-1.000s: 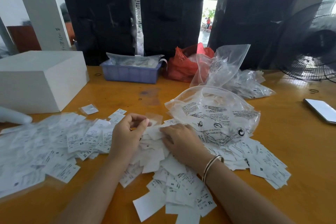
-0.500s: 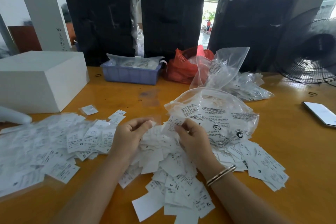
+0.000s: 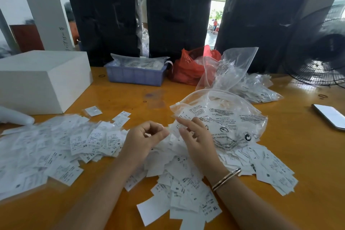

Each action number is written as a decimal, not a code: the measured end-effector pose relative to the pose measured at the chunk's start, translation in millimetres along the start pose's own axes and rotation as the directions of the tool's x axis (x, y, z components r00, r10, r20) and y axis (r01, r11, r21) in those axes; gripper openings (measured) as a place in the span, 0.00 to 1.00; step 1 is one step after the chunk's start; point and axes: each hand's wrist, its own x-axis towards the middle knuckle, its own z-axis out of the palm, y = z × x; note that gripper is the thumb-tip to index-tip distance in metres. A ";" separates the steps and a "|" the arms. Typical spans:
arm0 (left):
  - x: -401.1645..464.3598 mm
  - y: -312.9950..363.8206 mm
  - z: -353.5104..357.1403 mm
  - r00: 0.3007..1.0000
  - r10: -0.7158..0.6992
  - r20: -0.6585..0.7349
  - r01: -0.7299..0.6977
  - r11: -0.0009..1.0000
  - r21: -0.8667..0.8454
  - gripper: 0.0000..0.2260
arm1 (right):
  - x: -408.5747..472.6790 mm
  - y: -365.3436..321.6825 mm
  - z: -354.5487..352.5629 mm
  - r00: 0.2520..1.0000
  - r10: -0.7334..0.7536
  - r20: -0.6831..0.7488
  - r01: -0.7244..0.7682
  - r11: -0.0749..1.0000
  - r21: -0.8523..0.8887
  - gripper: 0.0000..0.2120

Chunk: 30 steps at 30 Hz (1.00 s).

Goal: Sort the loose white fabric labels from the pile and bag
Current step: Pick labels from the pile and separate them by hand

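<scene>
Loose white fabric labels (image 3: 183,175) with size marks lie heaped on the orange table (image 3: 130,99) between my forearms. More labels (image 3: 46,147) are spread to the left, partly under clear plastic. A clear printed bag (image 3: 224,119) holding labels lies just right of my hands. My left hand (image 3: 143,137) hovers over the heap with curled fingers, thumb and forefinger pinching a white label. My right hand (image 3: 197,138) is close beside it, its fingertips holding a label (image 3: 176,127) at the bag's mouth.
A white box (image 3: 43,78) stands at the left. At the back are a blue tray (image 3: 136,77), a red bag (image 3: 188,69) and another clear bag (image 3: 231,67). A phone (image 3: 330,115) and a fan (image 3: 324,52) are on the right, with black wrapped bundles (image 3: 104,20) behind.
My right hand lifted off the heap with a label and brought it toward my left hand. My left hand stayed curled in nearly the same place.
</scene>
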 end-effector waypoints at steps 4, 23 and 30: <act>-2.7 1.6 1.5 0.993 0.063 0.096 -0.067 0.997 0.044 0.04 | -0.3 -4.3 0.8 0.999 -0.047 -0.002 0.047 0.999 -0.004 0.13; -3.6 0.3 2.3 0.978 0.013 0.209 -0.027 0.998 0.065 0.13 | 1.7 -3.5 0.7 0.999 0.034 0.029 -0.036 0.996 0.082 0.04; 1.1 -5.1 -0.2 0.996 -0.068 0.053 0.074 0.990 -0.123 0.03 | 1.6 -2.4 -2.1 0.986 0.164 -0.007 -0.155 0.947 0.282 0.06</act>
